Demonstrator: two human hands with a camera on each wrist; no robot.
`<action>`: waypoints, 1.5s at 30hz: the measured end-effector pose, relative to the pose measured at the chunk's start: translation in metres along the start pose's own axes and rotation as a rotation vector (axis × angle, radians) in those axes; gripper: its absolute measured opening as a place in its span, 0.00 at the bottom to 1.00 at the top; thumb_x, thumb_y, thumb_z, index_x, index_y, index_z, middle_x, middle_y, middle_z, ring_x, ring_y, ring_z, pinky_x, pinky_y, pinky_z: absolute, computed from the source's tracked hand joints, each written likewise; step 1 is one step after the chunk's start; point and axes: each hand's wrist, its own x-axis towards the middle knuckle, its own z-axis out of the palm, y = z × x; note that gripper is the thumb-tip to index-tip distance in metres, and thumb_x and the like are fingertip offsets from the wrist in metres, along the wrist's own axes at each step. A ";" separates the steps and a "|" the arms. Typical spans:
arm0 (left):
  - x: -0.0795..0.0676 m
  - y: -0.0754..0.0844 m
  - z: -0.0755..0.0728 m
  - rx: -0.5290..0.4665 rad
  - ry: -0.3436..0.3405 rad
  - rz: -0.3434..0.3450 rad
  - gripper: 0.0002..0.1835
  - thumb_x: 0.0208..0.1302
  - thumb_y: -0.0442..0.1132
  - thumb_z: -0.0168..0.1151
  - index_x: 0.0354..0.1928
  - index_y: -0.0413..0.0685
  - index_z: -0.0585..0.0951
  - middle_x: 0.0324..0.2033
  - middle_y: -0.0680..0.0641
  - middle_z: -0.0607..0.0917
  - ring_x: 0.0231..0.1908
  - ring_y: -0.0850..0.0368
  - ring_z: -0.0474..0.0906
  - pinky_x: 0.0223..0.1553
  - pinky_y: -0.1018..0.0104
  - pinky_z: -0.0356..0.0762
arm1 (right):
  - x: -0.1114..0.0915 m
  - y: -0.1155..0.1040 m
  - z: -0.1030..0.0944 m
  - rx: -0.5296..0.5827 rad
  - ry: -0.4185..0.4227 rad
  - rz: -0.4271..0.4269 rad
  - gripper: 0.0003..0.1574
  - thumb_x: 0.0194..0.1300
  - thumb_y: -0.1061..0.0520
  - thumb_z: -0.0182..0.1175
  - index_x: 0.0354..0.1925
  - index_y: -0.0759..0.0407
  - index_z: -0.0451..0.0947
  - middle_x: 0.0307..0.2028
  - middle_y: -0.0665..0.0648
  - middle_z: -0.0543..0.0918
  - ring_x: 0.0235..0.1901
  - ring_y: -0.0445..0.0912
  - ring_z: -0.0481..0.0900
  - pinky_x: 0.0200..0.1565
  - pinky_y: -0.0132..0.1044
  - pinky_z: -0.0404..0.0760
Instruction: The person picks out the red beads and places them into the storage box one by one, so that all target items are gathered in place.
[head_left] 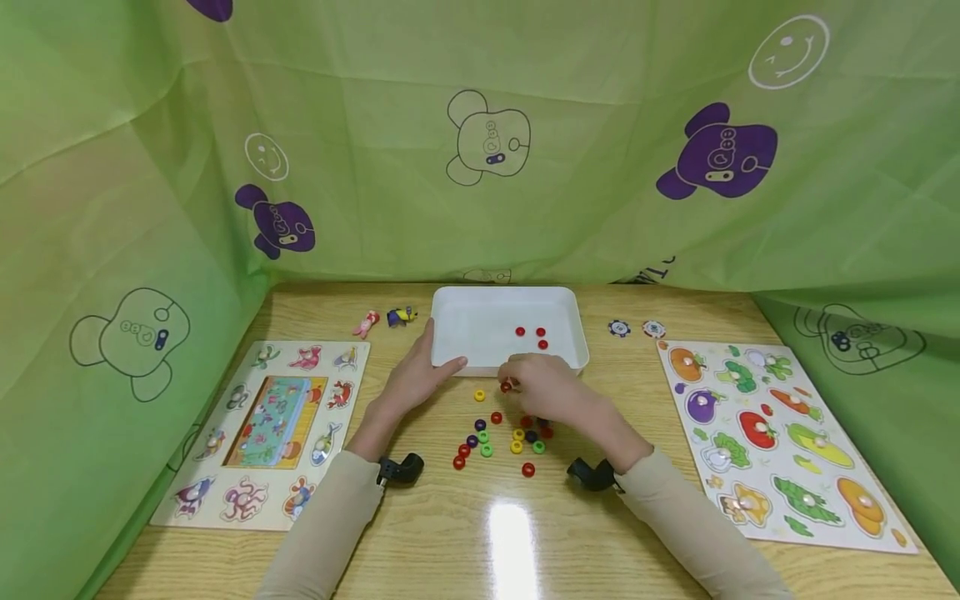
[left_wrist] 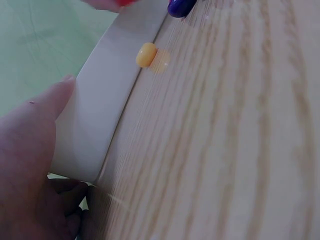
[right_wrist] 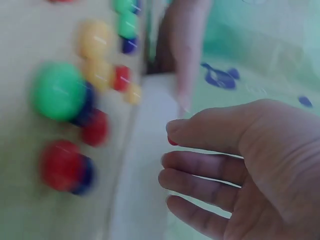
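Sleeves (head_left: 322, 525) foremost | right hand (head_left: 546, 388) pinches red ring (head_left: 506, 387) at its fingertips | left hand (head_left: 412, 375) grips white tray's (head_left: 472, 325) near-left corner

left forearm (head_left: 322, 525) and right forearm (head_left: 697, 525) reach forward, slanting inward. left hand (head_left: 414, 375): thumb stretched toward the right hand (head_left: 543, 387), well spread from the fingers. right: back up, thumb at a pinch, other fingers softly bent, slim gaps between. hands near each other, not touching.
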 end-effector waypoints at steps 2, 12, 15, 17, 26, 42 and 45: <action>0.000 0.000 -0.001 0.001 -0.001 -0.005 0.56 0.53 0.71 0.52 0.73 0.54 0.37 0.73 0.43 0.47 0.71 0.45 0.48 0.66 0.44 0.56 | 0.006 0.005 -0.007 0.007 0.043 0.034 0.08 0.55 0.54 0.65 0.37 0.48 0.82 0.29 0.44 0.81 0.25 0.38 0.73 0.26 0.31 0.71; 0.000 0.000 -0.004 0.008 -0.005 -0.010 0.57 0.52 0.73 0.51 0.73 0.54 0.36 0.73 0.44 0.47 0.71 0.45 0.49 0.65 0.43 0.57 | 0.041 0.038 -0.010 0.036 0.118 0.193 0.06 0.58 0.56 0.61 0.36 0.51 0.82 0.28 0.49 0.81 0.25 0.43 0.74 0.22 0.34 0.69; 0.000 0.000 -0.003 0.010 -0.008 -0.006 0.57 0.52 0.74 0.50 0.73 0.54 0.36 0.73 0.43 0.47 0.71 0.45 0.49 0.65 0.43 0.57 | 0.047 0.045 -0.002 0.003 0.125 0.220 0.07 0.57 0.58 0.60 0.36 0.52 0.83 0.30 0.50 0.82 0.28 0.44 0.76 0.26 0.37 0.73; 0.000 0.001 -0.002 0.004 -0.008 -0.005 0.57 0.52 0.74 0.51 0.73 0.54 0.36 0.73 0.43 0.47 0.71 0.44 0.49 0.65 0.43 0.57 | 0.051 0.049 0.003 -0.027 0.125 0.238 0.06 0.57 0.59 0.60 0.34 0.53 0.82 0.30 0.51 0.82 0.29 0.44 0.76 0.28 0.38 0.75; 0.000 0.003 -0.001 -0.004 -0.013 -0.002 0.56 0.53 0.71 0.53 0.73 0.55 0.37 0.73 0.43 0.48 0.71 0.44 0.49 0.64 0.41 0.57 | 0.055 0.063 0.018 -0.060 0.099 0.290 0.06 0.59 0.59 0.56 0.30 0.50 0.80 0.28 0.50 0.79 0.27 0.45 0.73 0.29 0.37 0.73; 0.000 0.004 -0.001 -0.002 -0.016 -0.016 0.57 0.51 0.75 0.50 0.73 0.55 0.36 0.73 0.43 0.48 0.71 0.44 0.50 0.64 0.41 0.59 | 0.027 0.029 -0.018 0.003 0.090 0.127 0.15 0.57 0.53 0.64 0.44 0.53 0.82 0.39 0.52 0.84 0.35 0.45 0.80 0.33 0.40 0.79; 0.000 0.003 -0.001 -0.001 -0.008 -0.020 0.58 0.50 0.75 0.50 0.73 0.55 0.36 0.73 0.44 0.48 0.71 0.44 0.50 0.64 0.42 0.59 | 0.019 0.017 -0.021 0.004 0.052 0.092 0.15 0.57 0.52 0.64 0.44 0.52 0.81 0.40 0.51 0.84 0.38 0.45 0.80 0.34 0.40 0.79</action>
